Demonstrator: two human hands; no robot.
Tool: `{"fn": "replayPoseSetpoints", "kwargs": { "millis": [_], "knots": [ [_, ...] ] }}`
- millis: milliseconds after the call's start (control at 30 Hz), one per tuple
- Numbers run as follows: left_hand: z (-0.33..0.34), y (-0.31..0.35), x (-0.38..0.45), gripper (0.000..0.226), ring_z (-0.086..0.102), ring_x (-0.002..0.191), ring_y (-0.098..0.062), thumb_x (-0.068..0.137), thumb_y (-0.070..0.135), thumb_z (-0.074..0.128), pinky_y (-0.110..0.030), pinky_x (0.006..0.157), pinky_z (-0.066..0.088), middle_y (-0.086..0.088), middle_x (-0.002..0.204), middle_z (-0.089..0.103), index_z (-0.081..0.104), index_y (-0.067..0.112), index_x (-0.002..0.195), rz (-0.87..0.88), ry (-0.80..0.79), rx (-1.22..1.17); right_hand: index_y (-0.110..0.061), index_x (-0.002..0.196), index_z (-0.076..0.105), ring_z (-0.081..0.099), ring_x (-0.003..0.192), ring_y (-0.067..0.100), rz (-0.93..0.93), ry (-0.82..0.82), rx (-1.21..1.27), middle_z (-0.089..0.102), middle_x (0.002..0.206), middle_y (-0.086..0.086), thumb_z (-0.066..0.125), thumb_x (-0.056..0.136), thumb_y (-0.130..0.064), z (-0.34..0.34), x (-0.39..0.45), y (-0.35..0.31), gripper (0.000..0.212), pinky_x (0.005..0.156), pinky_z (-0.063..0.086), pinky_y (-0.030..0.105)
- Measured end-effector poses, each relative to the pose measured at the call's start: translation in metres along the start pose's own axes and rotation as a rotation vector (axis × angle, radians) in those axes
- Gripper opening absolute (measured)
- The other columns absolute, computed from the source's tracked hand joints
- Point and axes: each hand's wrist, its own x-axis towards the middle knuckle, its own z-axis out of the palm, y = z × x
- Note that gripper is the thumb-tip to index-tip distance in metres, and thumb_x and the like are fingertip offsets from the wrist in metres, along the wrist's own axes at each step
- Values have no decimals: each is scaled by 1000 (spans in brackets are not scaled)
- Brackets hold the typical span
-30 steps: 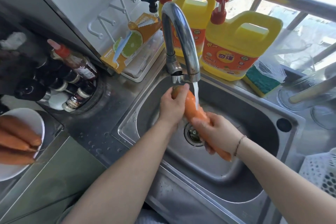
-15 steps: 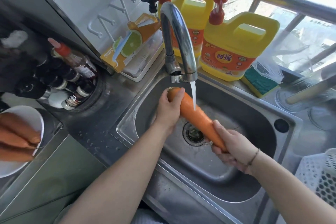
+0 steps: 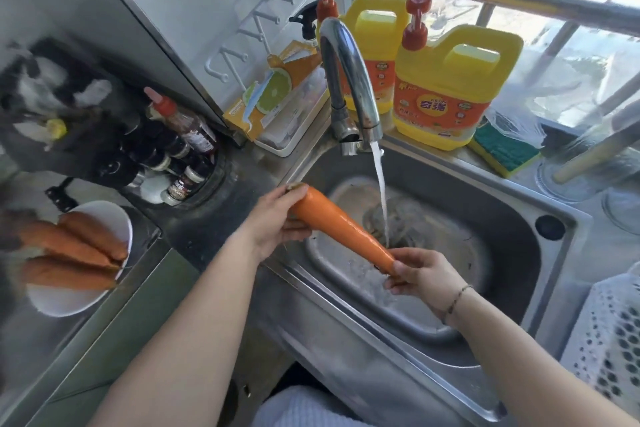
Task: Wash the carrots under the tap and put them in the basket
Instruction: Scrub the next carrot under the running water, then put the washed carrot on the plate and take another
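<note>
Long orange carrot [image 3: 337, 230]: held slantwise over the stainless steel sink [image 3: 519, 253], just left of the water stream from the curved chrome tap [image 3: 349, 80]. Left hand [image 3: 277, 222]: fingers curled round the thick end. Right hand [image 3: 420, 274]: pinching the thin tip. White round plate [image 3: 69, 298], far left: three more orange carrots [image 3: 69, 246]. White perforated plastic basket [image 3: 609, 333]: right edge, beside the sink.

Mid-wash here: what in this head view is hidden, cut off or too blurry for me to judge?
- Basket: cut by the right edge; contents unseen.
- Carrot tip: covered by the right hand.
- Carrot's top end: partly wrapped by the left hand.
- Carrots on the plate: blurred, left ends smeared at the frame edge; exact count uncertain.
- Drain: behind carrot and water stream.
</note>
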Motion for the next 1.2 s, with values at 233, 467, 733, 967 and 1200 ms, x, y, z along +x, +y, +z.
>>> {"fn": "replayPoseSetpoints", "kwargs": {
  "millis": [233,467,733,967,1200],
  "knots": [
    [-1,-9,-25,21,73,84,-28,99,27,58,-40,80,59,-11,115,66,66,23,118,-20,-93,-2,-4,104,65,66,65,21,-26,193,19,71,79,16,54,96,6,-13,-24,3,17,58,57,23],
    [38,-20,-31,17,72,80,-31,99,34,59,-35,68,60,-11,113,63,61,21,109,-30,7,20,-15,109,63,62,56,18,-143,322,-393,70,67,5,69,89,-4,-32,-43,1,24,58,52,30],
    [23,-10,-42,33,73,82,-31,99,34,61,-37,75,61,-8,108,64,56,14,125,-7,-48,39,2,116,64,67,57,8,-183,211,-438,70,74,12,62,84,19,-39,-58,-20,36,54,53,15],
    [-80,6,-57,28,73,71,-26,97,30,63,-34,64,61,-13,104,65,50,13,115,97,52,-54,-5,112,67,60,44,7,-313,175,-665,67,66,6,65,86,10,59,-41,-49,30,49,51,20],
    [-288,8,-89,36,69,66,-19,91,29,72,-28,59,57,-7,98,66,56,18,122,221,367,-111,-21,98,70,68,59,21,-492,-165,-892,72,69,9,69,83,0,269,3,-69,26,67,59,46]
  ]
}}
